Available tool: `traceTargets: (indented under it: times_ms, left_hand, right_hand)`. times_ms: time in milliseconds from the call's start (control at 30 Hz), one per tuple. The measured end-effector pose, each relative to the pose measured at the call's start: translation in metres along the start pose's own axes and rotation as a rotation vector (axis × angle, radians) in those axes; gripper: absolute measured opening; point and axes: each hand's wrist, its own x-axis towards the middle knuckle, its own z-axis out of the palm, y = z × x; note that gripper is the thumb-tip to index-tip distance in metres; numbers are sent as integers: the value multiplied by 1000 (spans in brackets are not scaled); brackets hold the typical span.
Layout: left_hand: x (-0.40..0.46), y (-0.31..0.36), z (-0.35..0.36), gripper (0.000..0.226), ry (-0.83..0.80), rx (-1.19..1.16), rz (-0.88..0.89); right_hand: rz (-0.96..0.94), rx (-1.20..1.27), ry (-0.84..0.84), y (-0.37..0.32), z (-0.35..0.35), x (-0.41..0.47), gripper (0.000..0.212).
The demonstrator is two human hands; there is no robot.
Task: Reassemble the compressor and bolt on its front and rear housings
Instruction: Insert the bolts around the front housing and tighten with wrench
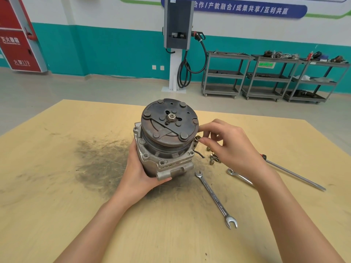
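Observation:
The compressor (167, 143) stands upright on the wooden table (57, 186), its rusty clutch plate facing up and its grey aluminium housing below. My left hand (138, 168) grips the lower left of the housing. My right hand (226, 145) is at the compressor's right side, where thumb and fingers pinch the head of a brass-coloured bolt (197, 138) at the housing flange. Several loose bolts (212, 157) lie on the table just right of the compressor, partly hidden behind my right hand.
A combination wrench (215, 198) lies in front of the compressor at the right. A second wrench (239, 176) and a long screwdriver (294, 174) lie further right, partly under my right forearm. A dark grease stain (98, 158) marks the table on the left.

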Motion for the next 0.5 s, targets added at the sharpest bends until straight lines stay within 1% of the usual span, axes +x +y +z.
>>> traceTargets:
  times_ms: [67, 200, 300, 400, 500]
  left_hand:
    - [1, -1, 1, 117, 1, -3, 2]
    - [1, -3, 1, 117, 4, -3, 0]
    - [2, -4, 0, 118, 9, 7, 2]
    - [1, -4, 1, 118, 8, -4, -5]
    - [1, -2, 1, 120, -2, -16, -7]
  right_hand:
    - [38, 62, 22, 0, 2, 1, 17]
    - [109, 214, 78, -2, 10, 1, 17]
    - [135, 197, 112, -5, 17, 1, 17]
    - [114, 185, 68, -2, 13, 1, 12]
    - [163, 364, 5, 4, 8, 0, 22]
